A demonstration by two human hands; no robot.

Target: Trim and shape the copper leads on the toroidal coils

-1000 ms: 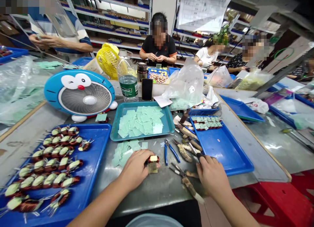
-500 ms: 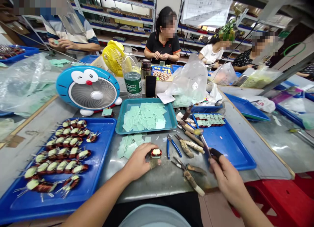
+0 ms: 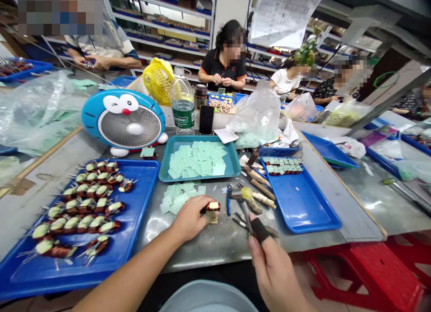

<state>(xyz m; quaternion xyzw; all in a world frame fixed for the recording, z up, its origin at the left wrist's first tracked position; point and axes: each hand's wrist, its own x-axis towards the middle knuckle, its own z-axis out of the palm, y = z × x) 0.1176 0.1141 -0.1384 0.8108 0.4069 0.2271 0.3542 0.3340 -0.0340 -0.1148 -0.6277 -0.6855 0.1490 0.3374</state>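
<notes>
At bench front, 12 o'clock: small wound coil (image 3: 212, 207), red-brown winding, cream top, just above a pale green square (image 3: 211, 218).
Left hand (image 3: 190, 218): pressed together, pinching the coil, fingertips (image 3: 203, 209) on its near side.
Right hand (image 3: 274, 276): closed round the black sleeve (image 3: 261, 230) of a small hammer (image 3: 240, 194); head at 10 o'clock from the hand, off the bench. Finger placement partly hidden.
Coil handling: probably light and stiff; winding looks easy to scuff. I'd hold the body, not the thin leads.
Hammer handling: likely head-heavy on a thin shaft; best held at the sleeve.
9 o'clock: blue tray (image 3: 134, 258) with rows of similar coils.
11 o'clock: loose green squares (image 3: 177, 202) beside my left hand.
12 o'clock, farther: teal tray (image 3: 202, 138) of green squares.
1 o'clock: wood-handled tools (image 3: 261, 189).
3 o'clock: second blue tray (image 3: 303, 208).
</notes>
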